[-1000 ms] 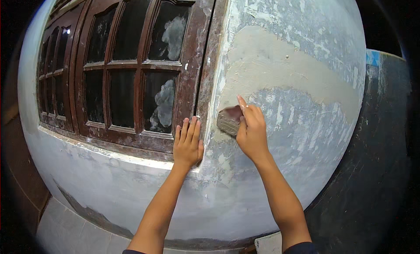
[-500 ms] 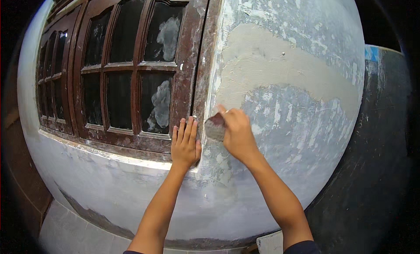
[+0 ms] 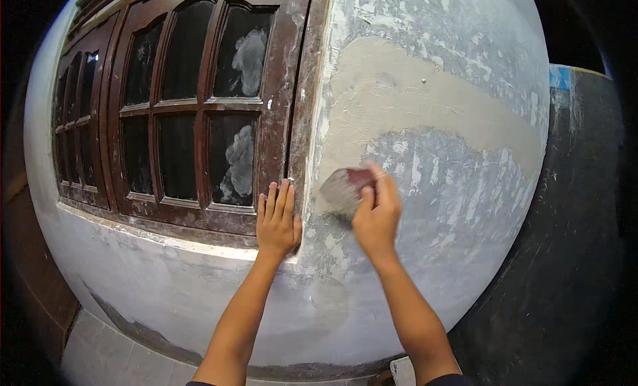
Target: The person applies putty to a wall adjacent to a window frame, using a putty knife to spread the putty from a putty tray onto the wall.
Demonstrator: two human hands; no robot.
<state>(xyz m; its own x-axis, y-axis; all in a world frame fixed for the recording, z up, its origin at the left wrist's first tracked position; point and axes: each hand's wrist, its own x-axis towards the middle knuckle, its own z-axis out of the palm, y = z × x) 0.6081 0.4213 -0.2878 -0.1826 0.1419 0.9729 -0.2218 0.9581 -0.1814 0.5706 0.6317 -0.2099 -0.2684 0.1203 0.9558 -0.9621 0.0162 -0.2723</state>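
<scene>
My right hand (image 3: 377, 216) grips a putty scraper (image 3: 341, 191) with a dark red part and a grey, putty-smeared face, slightly blurred. The scraper is at the wall (image 3: 465, 200), just below the left end of a beige band of fresh putty (image 3: 399, 94). Flat against the lower right corner of the brown wooden window frame (image 3: 274, 130) lies my left hand (image 3: 278, 221), fingers stretched upward and holding nothing. Between the two hands runs the whitish edge of the wall beside the frame.
Dark glass panes (image 3: 178, 157) with whitish smudges fill the window. Under it runs a pale, chipped sill (image 3: 166, 238). A dark panel (image 3: 565, 253) stands at the right, and grey floor tiles (image 3: 100, 349) show at the lower left.
My right hand has shifted right and slightly down, turning the scraper so more of its face shows. My left hand stays pressed on the window frame.
</scene>
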